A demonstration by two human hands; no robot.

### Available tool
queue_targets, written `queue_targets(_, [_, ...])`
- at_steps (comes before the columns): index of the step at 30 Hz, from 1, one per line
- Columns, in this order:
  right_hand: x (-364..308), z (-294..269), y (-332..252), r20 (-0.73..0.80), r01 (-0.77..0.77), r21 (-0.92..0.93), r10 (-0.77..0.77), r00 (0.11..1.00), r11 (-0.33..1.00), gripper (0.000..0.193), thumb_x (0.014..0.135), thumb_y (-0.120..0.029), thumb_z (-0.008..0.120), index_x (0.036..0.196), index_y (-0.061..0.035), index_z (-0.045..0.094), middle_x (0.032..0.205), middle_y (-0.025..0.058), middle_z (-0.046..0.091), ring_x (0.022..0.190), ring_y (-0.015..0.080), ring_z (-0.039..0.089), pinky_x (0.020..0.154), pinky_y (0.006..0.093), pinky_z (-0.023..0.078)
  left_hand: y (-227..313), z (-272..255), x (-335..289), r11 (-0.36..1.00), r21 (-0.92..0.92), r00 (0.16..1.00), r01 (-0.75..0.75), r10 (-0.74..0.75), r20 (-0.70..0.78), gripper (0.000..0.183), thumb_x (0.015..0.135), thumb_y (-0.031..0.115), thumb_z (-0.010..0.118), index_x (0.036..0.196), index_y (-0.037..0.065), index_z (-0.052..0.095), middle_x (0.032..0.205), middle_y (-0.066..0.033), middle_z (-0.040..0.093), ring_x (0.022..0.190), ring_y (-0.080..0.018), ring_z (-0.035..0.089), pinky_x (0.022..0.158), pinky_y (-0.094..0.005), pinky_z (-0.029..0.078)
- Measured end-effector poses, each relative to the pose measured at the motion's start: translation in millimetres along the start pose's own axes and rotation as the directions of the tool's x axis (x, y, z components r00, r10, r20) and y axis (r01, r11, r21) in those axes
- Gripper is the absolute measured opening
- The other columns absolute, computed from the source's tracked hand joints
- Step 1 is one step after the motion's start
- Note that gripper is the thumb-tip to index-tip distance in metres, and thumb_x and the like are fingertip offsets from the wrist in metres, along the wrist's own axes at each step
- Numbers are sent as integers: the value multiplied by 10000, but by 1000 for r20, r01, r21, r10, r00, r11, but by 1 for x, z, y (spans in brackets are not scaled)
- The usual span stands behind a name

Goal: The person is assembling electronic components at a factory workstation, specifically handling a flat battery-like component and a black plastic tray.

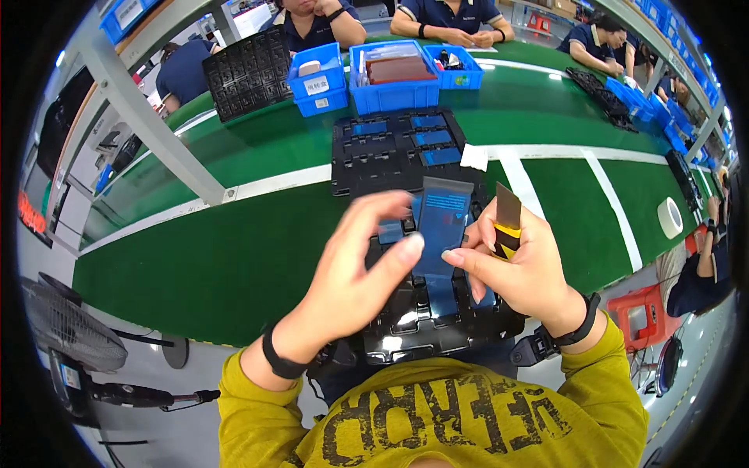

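Note:
My right hand [519, 261] is closed, its thumb and fingers pinching the right edge of a thin rectangular panel [446, 210] with blue film and a dark upper edge. Tucked in the same hand is a flat brown blade-like piece [509, 206] with a yellow-and-black striped grip [506, 241]. At the panel's left side, my left hand [347, 269] is open, thumb and fingers apart, the fingers slightly blurred. Below both hands lies a black moulded tray [402, 321] with blue-filmed pieces in its pockets. My hands and the panel hide part of it.
Another black tray [374, 160] with several blue pieces lies beyond. Blue bins [396, 97] stand at the back, beside an upright black tray [248, 74]. A white tape roll [669, 218] rests at right. A grey post [160, 132] rises at left. Co-workers sit across the green bench [203, 257].

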State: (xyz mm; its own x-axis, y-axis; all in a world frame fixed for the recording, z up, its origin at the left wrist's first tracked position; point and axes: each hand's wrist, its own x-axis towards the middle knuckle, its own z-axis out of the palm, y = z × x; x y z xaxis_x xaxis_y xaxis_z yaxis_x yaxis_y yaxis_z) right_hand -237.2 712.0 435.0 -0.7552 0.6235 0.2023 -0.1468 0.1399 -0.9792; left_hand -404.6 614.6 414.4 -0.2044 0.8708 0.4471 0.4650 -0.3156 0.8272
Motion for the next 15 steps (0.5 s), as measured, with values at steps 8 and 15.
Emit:
queue_targets(8, [25,-16,-40,36,26,-120,-22,999,992,158,813,-80,605,792,-33,456,645,46,565,391,65,484,341,189,365,29,7,44,823,-546,981,156,-192,-11,297,939,223,396,1042,-21,530,945,-137,625,769,-183,633,623,-231,490])
queue_targets(15, [37,-45,-40,-2,181,-260,-188,982,948,132,875,-111,523,818,5,493,633,59,590,443,82,532,389,199,399,25,5,64,823,-560,993,99,-119,0,244,927,187,406,1083,2,439,909,-130,601,571,-107,528,503,-200,398])
